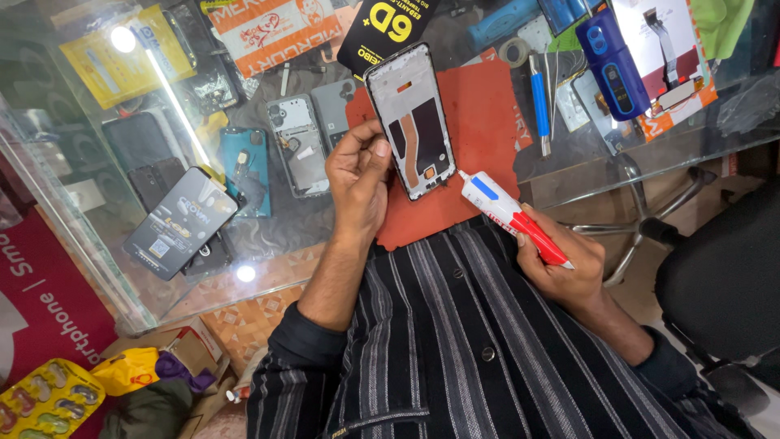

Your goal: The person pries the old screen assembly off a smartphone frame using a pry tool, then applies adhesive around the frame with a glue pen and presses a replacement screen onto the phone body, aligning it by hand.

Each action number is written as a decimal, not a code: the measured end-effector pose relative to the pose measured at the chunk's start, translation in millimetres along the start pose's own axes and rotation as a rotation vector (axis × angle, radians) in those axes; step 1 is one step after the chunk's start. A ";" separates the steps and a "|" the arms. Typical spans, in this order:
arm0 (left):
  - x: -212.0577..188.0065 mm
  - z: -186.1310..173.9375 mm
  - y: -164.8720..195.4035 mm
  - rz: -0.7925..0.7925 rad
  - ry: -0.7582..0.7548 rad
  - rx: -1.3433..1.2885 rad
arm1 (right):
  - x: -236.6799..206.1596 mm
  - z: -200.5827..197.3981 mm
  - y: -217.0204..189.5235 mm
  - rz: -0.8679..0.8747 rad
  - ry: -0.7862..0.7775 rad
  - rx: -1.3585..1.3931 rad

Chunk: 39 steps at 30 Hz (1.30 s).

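Glue tube [510, 213] pinched in right hand [565, 264], left hand [357, 175] gripping phone frame [410, 120]; I'd squeeze gently, thin bead along the edge.

- phone frame [410, 118] sits top centre of the frame, lying on the work mat [479, 122], which lies on the glass counter [276, 236]
- left hand [357, 175] is right at the frame's left edge — touching it
- glue tube [512, 215] lies lower right of the frame, nozzle just beside its bottom corner, tail end in the right hand [565, 264]
- spare phone [180, 222] lies far left on the counter
- screwdriver [540, 106] lies right of the mat, upper right
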<state>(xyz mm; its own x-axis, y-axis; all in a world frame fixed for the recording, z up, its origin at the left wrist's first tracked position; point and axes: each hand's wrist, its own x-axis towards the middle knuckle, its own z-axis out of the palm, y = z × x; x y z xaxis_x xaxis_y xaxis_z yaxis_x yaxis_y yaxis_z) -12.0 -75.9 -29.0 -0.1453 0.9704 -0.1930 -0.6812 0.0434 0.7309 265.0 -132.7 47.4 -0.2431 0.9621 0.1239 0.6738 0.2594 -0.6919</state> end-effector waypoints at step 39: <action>6.5 0.6 25.4 -0.093 -0.110 0.501 | 103.9 17.5 8.6 -0.352 -0.047 -0.250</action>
<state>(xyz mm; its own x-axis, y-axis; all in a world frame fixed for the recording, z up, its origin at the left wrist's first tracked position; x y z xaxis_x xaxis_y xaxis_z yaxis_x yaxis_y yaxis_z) -29.9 -68.3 -11.3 -0.0059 0.9752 -0.2212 -0.2563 0.2124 0.9430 233.3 -32.0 41.9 -0.5155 0.8081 0.2851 0.6911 0.5888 -0.4191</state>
